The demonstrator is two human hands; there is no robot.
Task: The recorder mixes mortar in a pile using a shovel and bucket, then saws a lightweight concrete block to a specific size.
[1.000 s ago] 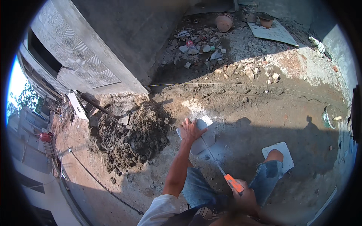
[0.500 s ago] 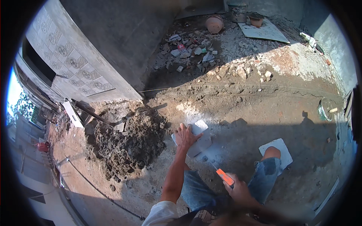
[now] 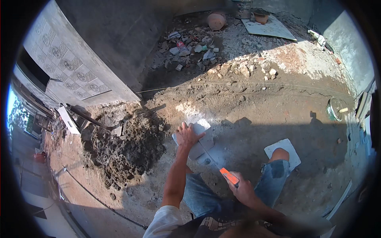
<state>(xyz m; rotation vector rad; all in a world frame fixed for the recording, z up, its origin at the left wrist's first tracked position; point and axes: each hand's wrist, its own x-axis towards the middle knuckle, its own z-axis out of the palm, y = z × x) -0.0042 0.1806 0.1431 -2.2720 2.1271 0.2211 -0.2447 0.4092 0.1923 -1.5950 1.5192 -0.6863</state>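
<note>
My left hand (image 3: 188,137) lies flat, fingers spread, on a pale grey block (image 3: 202,149) on the ground in front of me. A lighter corner of the block (image 3: 203,125) shows beyond the fingers. My right hand (image 3: 243,192) is closed round the orange handle of a hand saw (image 3: 228,175). Its thin blade points up and left and meets the block just right of my left hand. Pale dust lies around the block. Under my right knee is a white slab (image 3: 295,156).
A heap of dark, wet-looking mortar or soil (image 3: 123,146) lies to the left, with a long-handled tool (image 3: 93,119) in it. A string (image 3: 222,84) runs across ahead. Beyond are rubble (image 3: 242,69), a tipped bucket (image 3: 216,21) and a board (image 3: 270,28). Another bucket (image 3: 335,109) is at the right.
The saw and my right hand have moved forward toward the block, and more of the blade shows. My left hand stays on the block. The whole view has shifted slightly.
</note>
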